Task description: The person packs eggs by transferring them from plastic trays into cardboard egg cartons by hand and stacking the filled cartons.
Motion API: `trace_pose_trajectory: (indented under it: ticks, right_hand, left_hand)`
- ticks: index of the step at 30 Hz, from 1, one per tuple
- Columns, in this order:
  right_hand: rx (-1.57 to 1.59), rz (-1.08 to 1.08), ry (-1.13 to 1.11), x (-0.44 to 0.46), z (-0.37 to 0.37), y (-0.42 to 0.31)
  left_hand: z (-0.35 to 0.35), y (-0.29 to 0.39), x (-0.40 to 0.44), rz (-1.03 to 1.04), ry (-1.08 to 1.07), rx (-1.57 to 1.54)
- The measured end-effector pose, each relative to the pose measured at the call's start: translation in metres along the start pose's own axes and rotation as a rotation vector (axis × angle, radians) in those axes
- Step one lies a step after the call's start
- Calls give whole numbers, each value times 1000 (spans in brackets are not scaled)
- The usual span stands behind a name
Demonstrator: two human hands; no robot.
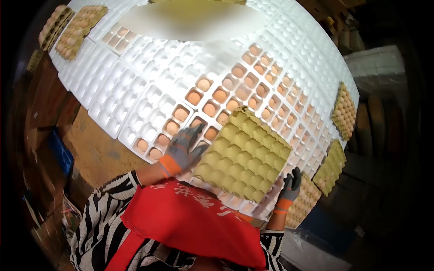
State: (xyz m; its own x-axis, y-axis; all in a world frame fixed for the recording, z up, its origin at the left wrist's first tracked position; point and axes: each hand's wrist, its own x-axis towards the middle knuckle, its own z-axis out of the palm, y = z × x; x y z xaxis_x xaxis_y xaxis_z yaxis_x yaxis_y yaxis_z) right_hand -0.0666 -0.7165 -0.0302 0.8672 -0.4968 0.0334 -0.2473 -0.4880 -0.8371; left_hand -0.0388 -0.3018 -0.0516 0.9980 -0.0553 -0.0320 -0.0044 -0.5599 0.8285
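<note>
My left hand (184, 147), in a grey glove with an orange cuff, is over the white foam egg trays with its fingers stretched out and thumb apart. Its fingertips are beside an egg (197, 122) in a foam cell. Right of it, an egg-free yellowish pulp egg tray (246, 156) lies tilted across the foam trays, covering some cells. My right hand (290, 184), gloved alike, is just off the pulp tray's right edge, fingers slightly apart and nothing visible in them. Rows of brown eggs (220, 95) sit in foam cells around the pulp tray.
White foam trays (104, 86) cover the table; many cells hold no egg. Pulp trays of eggs stand at the far left (81, 31), right (344, 110) and near right (304, 201). Another pulp tray (330, 167) is at the right edge. A blurred oval hides the top.
</note>
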Motion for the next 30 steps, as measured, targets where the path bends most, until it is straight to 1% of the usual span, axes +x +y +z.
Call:
trace_pose_trajectory:
  ticks: [1, 2, 3, 4, 6, 7, 8, 9, 10, 12, 13, 14, 15, 16, 18, 19, 20, 21, 23, 24, 25, 26, 27, 28, 29, 30]
  right_hand:
    - [9, 159, -30, -16, -10, 12]
    - [25, 314, -60, -34, -17, 24]
    - [116, 394, -107, -54, -19, 44]
    - [108, 425, -136, -65, -16, 35]
    - [-57, 142, -141, -80, -8, 70]
    - [46, 214, -114, -84, -7, 41]
    - [154, 185, -71, -84, -10, 34]
    - [124, 126, -63, -83, -19, 24]
    - [92, 71, -53, -84, -26, -16]
    - [259, -38, -61, -83, -32, -50]
    - [176, -89, -85, -82, -33, -77]
    - [-426, -704, -116, -66, -46, -59]
    - [-488, -859, -34, -58, -42, -66]
    - [19, -534, -23, -65, -18, -82]
    - [392, -261, 134, -79, 27, -125]
    - [686, -81, 54, -80, 44, -107]
    - [318, -325, 3, -85, 74, -93]
    - [-20, -580, 35, -91, 104, -79]
    - [226, -473, -157, -122, 159, -104]
    - [702, -98, -317, -143, 172, -141]
    - [826, -54, -362, -149, 170, -173]
    - [677, -147, -213, -141, 195, -170]
    - [676, -179, -239, -123, 212, -157]
    - [671, -214, -251, -96, 222, -151]
    - [720, -239, -234, -78, 227, -165]
    - [751, -244, -209, -60, 230, -184]
  left_hand:
    - [4, 1, -11, -59, -138, -44]
    - [6, 12, -18, -119, -241, 17]
    - [18, 9, -26, -41, -232, 21]
    - [29, 5, -31, 35, -216, 25]
    - [29, 14, -31, 40, -178, -134]
    - [28, 21, -30, 36, -151, -210]
    - [24, 29, -29, 28, -122, -284]
    - [17, 37, -31, -55, -134, -503]
    - [17, 37, -33, -90, -140, -599]
    - [19, 30, -29, -146, -157, -790]
    - [17, 18, -24, -12, -208, -791]
    - [5, 22, -24, -279, -235, -724]
    - [9, 7, -24, -263, -210, -787]
    - [-5, 20, -25, -253, -121, -944]
    - [-31, 19, -21, -214, 28, -886]
    - [-42, 28, -21, -121, 109, -903]
    - [-35, 20, -19, 2, 275, -875]
    - [-38, 31, -15, 25, 321, -930]
    - [-38, 35, -14, 33, 414, -969]
    - [-25, 26, -9, 52, 429, -856]
    - [-13, 13, -4, 58, 476, -740]
    - [-13, 4, 0, 49, 541, -622]
    - [-21, 0, -7, 91, 490, -471]
    - [-24, -4, -11, 108, 448, -424]
    - [-27, -9, -14, 126, 407, -378]
    - [-32, -14, -12, 123, 370, -443]
